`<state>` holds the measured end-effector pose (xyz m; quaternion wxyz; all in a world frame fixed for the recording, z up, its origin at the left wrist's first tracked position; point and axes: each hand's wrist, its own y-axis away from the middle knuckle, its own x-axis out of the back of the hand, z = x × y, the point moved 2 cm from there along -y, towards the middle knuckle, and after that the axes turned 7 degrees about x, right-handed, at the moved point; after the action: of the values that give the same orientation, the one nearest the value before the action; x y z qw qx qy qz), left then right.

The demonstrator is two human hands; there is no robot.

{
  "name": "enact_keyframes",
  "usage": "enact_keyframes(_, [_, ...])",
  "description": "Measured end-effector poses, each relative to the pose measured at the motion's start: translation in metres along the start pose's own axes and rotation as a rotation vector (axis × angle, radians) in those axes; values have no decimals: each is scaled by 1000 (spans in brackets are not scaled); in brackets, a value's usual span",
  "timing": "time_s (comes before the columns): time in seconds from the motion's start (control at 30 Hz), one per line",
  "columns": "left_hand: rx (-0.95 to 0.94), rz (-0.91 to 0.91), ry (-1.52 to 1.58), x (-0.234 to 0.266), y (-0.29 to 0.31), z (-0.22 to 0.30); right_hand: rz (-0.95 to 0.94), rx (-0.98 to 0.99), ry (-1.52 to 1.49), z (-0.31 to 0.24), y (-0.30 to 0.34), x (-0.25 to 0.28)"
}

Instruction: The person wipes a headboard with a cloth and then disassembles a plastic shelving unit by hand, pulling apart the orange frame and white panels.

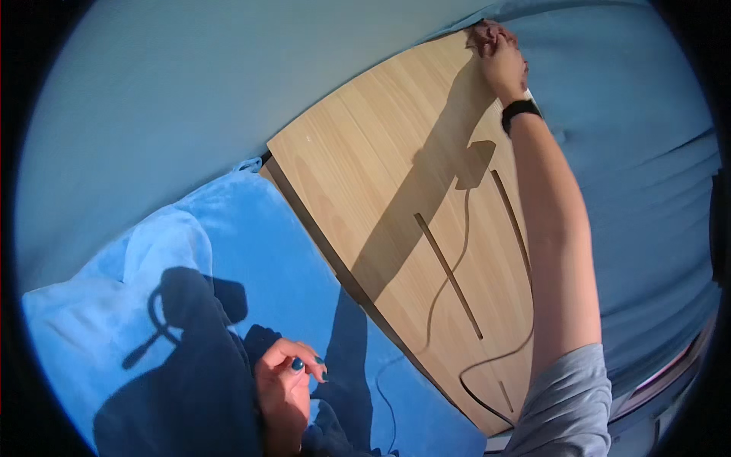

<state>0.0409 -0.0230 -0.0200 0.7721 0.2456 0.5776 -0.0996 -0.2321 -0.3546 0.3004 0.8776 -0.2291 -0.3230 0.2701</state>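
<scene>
Pale wood-grain worktop (365, 152): passage lies open over left side and middle. Obstructions: bare right forearm (556, 213) over right edge; thin black cable (461, 377), near right; plain blue-green wall (190, 91) along far left edge.

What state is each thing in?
Left hand: loosely curled, seemingly empty
Brownish cloth-like bundle: crumpled
Right hand: closed on that bundle
Long pale wooden panel: partly shaded
Light blue plush blanket: creased, partly shaded
Thin black cable: loosely curved
Black wristband: fastened
Wide blue fabric at right: rippled

Likely a home: plush blue throw (266, 236), wood-grain board (381, 167)
</scene>
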Motion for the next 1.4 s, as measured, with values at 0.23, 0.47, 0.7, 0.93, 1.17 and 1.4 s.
enact_keyframes(0.23, [-35, -86, 37, -2, 9, 16, 375, 128, -71, -68, 5, -10])
enact_keyframes(0.47, [-74, -121, -21, -7, 22, 21, 286, 235, -516, -235, 142, -7])
enact_keyframes(0.7, [-98, -83, 32, -10, 30, 17, -174, 740, -658, -243, 215, 20])
enact_keyframes(0.93, [-96, -185, -146, -16, 39, 12, 76, 449, -374, 34, 157, 84])
enact_keyframes(1.17, [-47, -208, -143, -28, 49, 10, -7, -528, -244, 99, 122, 102])
enact_keyframes(1.4, [-89, 13, -96, -17, 46, 13, 60, 183, -445, -116, 213, 59])
